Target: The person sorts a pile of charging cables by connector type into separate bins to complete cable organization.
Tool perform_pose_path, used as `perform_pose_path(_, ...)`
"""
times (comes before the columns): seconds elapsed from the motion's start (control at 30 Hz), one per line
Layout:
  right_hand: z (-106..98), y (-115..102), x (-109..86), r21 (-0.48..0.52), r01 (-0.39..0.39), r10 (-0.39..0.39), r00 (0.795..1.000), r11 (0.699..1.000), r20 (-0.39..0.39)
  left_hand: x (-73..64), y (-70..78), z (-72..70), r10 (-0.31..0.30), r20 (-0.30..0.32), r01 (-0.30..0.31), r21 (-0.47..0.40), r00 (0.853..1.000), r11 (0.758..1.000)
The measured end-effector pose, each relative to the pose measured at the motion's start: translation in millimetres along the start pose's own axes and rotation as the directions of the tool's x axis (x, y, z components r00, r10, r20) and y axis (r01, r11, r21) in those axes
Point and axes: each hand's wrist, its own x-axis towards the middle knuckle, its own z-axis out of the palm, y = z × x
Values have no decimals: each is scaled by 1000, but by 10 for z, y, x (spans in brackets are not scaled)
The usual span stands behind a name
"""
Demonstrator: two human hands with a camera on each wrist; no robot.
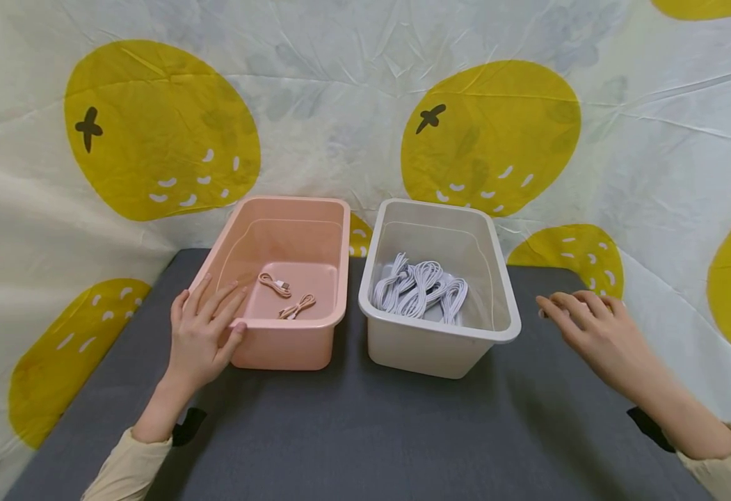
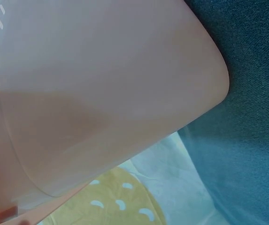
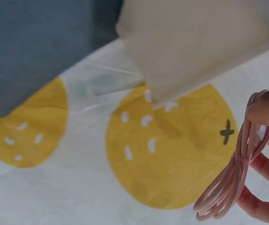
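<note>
My left hand [image 1: 202, 337] rests on the front left corner of the pink bin [image 1: 284, 348], its fingers spread over the rim. Two bundled pink cables [image 1: 297, 307] lie on that bin's floor. Off to the right of the white bin [image 1: 428, 344], above the table, my right hand [image 1: 603, 337] pinches a coiled pink cable [image 3: 230, 176] between thumb and fingers. The head view shows hardly any of this coil behind the hand. Several bundles of white cable [image 1: 424, 289] are heaped in the white bin. In the left wrist view, the pink bin's outer wall [image 2: 115, 84] fills most of the picture.
Both bins stand side by side on a dark grey tabletop [image 1: 352, 431], with a narrow gap between them. A white cloth [image 1: 327, 132] printed with large yellow fruit hangs close behind and along both sides.
</note>
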Motion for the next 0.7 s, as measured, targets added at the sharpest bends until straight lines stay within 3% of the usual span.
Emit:
perform_pose_path(0.23, -15, 49, 385, 79, 45, -49, 997, 996, 53, -9, -10, -11, -1, 21, 0, 16, 1000, 1000)
perform_pose_path(0.7, 137, -23, 1221, 46, 220, -221, 975, 974, 22, -1, -4, 1, 0, -2, 0, -8, 1000, 1000)
